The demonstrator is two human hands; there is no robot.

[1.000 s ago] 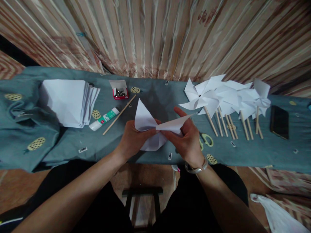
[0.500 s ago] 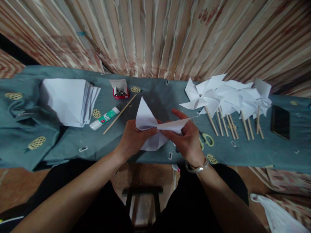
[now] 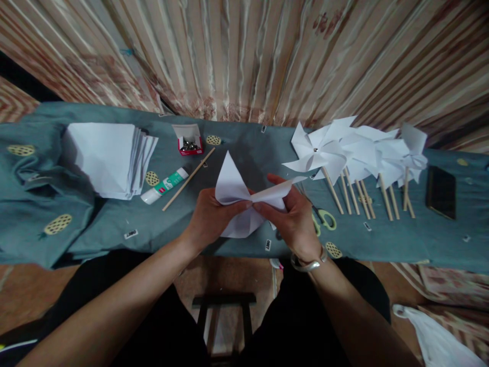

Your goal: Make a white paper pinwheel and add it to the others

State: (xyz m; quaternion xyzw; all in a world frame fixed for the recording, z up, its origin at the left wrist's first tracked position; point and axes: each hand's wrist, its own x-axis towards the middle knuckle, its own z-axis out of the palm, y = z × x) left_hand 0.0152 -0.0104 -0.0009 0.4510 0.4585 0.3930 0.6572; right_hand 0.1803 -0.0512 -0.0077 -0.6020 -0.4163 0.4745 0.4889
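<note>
Both my hands hold a white sheet of paper (image 3: 233,186) with folded flaps above the near edge of the table. My left hand (image 3: 208,216) grips it from the left, fingers curled under and thumb pressed at the centre. My right hand (image 3: 292,216) pinches a flap at the centre, forefinger stretched along its top. A bracelet is on my right wrist. Green-handled scissors (image 3: 324,219) lie just right of my right hand.
The table wears a blue-grey cloth (image 3: 114,224). A stack of white paper (image 3: 105,158), a glue stick (image 3: 164,186), a wooden stick (image 3: 189,179) and a red box of pins (image 3: 188,142) lie left. Several finished pinwheels (image 3: 344,150) and a phone (image 3: 440,191) lie right.
The paper's right flap has been drawn slightly inward and upward by my right hand. Both hands stay at the same spot.
</note>
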